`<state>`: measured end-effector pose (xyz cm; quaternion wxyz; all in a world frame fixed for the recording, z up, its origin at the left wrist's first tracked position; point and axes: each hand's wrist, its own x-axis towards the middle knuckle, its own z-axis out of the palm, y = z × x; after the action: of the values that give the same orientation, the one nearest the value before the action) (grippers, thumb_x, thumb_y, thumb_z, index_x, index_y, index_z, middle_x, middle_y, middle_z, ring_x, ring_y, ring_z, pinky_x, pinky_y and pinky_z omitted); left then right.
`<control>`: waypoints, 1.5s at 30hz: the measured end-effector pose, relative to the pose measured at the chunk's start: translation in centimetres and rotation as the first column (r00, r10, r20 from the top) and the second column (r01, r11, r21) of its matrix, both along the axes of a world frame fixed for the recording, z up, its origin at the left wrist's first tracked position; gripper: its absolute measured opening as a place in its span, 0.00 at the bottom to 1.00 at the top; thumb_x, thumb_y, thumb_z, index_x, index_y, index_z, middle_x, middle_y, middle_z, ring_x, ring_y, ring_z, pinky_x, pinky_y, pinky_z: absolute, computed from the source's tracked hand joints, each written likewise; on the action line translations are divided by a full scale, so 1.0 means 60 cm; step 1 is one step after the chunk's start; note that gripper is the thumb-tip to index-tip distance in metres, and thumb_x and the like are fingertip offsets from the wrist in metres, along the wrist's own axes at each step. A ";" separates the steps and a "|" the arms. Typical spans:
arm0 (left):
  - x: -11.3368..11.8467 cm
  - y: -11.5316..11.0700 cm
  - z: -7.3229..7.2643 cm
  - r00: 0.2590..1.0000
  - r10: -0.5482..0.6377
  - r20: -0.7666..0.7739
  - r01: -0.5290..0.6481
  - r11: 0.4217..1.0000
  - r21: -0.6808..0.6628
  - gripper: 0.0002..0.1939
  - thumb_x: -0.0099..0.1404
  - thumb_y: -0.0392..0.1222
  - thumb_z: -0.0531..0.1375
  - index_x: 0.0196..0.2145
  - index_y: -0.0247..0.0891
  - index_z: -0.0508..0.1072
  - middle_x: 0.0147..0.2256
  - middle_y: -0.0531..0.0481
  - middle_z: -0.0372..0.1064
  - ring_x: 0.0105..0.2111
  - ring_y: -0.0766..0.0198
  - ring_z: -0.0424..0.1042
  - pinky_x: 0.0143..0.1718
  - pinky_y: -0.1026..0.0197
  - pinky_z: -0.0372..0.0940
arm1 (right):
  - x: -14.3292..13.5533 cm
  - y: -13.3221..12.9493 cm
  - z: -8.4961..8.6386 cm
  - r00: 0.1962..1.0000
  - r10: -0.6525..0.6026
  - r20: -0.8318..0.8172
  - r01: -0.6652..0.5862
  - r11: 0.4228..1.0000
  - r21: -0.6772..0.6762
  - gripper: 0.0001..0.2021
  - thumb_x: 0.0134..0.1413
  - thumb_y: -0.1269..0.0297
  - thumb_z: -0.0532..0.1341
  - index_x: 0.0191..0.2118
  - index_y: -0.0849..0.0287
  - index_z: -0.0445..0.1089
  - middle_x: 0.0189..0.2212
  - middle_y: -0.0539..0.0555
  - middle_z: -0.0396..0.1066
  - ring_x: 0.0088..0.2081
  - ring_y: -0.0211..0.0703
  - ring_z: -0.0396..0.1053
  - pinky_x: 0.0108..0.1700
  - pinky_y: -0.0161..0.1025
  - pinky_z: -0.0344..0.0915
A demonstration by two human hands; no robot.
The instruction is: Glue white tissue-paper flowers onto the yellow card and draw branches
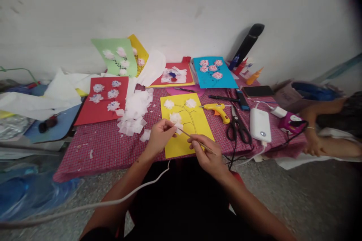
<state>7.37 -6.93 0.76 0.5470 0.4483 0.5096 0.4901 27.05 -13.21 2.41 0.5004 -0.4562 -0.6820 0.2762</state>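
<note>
On the table in front of me lies a yellow sheet of paper (178,145) with drawn stems and white tissue flowers, two near its top and one by my fingers. My left hand (161,135) pinches a small white tissue piece (178,128) over the lower flower (174,117). Between the fingers of my right hand (206,153) is a thin stick (198,141), its tip at the tissue piece. A pile of white tissue squares (135,111) sits to the left of the yellow sheet.
Right of the sheet are a yellow glue gun (217,110), black scissors (239,128) and a white power bank (260,125) with cables. Finished flower cards, including a red card (85,111) and a blue card (202,81), stand behind. Another person's hand (314,145) rests at right.
</note>
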 end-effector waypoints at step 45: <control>0.117 0.126 0.018 0.698 -0.132 -0.703 0.492 0.802 0.338 0.13 0.65 0.32 0.63 0.46 0.41 0.70 0.35 0.52 0.75 0.36 0.60 0.76 0.40 0.58 0.68 | 0.104 0.176 0.056 0.987 -0.135 -0.090 0.093 0.925 -0.369 0.15 0.60 0.50 0.63 0.33 0.59 0.73 0.28 0.55 0.78 0.24 0.41 0.75 0.23 0.35 0.65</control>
<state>14.39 0.60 1.85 0.2772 0.7980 0.4332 0.3141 33.26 -2.65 5.75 0.4606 -0.5632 -0.5620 0.3934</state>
